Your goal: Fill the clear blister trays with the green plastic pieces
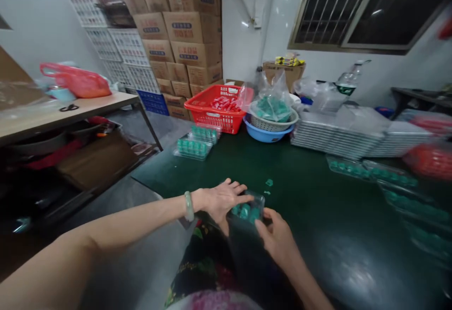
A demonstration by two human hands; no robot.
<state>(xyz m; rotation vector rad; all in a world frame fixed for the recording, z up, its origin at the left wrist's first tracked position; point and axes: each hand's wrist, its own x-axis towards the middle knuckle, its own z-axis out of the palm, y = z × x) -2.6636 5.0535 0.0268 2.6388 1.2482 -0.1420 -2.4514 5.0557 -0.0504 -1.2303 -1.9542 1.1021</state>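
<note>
Where visible, clear tray (260, 201) roughly crosswise

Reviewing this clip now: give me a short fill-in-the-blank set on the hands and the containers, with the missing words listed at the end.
1. The number of bare hands at the clear tray is ____.
2. The hand nearest the bangle is the ____ one.
3. The large basket left of the basin is coloured ____.
4. The basin beneath the colander is coloured ____.

Missing words: two; left; red; blue.
</note>
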